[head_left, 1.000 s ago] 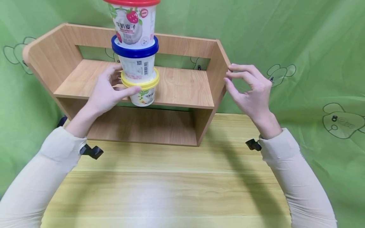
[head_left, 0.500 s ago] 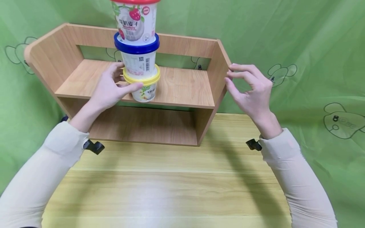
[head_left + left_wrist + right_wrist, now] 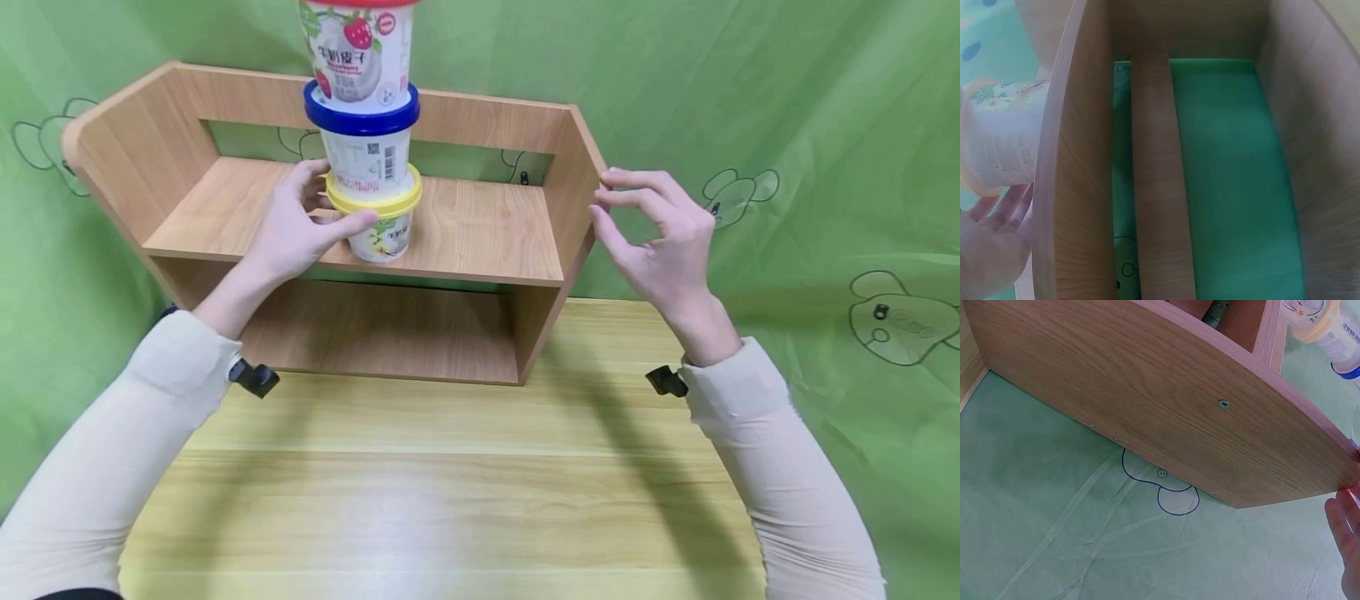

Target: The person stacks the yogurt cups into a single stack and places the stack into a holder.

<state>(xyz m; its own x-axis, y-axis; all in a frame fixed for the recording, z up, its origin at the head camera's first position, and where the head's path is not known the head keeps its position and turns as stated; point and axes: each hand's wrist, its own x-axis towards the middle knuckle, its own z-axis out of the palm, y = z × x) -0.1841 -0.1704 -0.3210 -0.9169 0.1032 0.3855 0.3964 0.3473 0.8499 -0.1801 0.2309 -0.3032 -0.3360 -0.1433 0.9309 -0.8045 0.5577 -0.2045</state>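
Observation:
My left hand (image 3: pixel 288 221) grips the bottom tub (image 3: pixel 382 237) of an upright stack of three, fingers behind it and thumb across the front of its yellow lid. On it stands a white tub with a blue lid (image 3: pixel 363 121), and on top a strawberry tub (image 3: pixel 356 58), its red lid cut off by the frame. The stack overlaps the front of the wooden shelf's (image 3: pixel 480 225) upper board; in the left wrist view the held tub (image 3: pixel 1007 134) is right at that board. My right hand (image 3: pixel 663 237) pinches the front edge of the shelf's right side panel (image 3: pixel 1166 394).
The shelf's lower compartment (image 3: pixel 405 333) opens below the upper board. Its side panels rise at left (image 3: pixel 142 154) and right. A green curtain (image 3: pixel 825 208) with drawn animals hangs behind. The light wooden table (image 3: pixel 450 483) stretches in front.
My left hand and the stack have moved slightly up and to the right in the head view, toward the upper board. The right hand has stayed at the panel edge.

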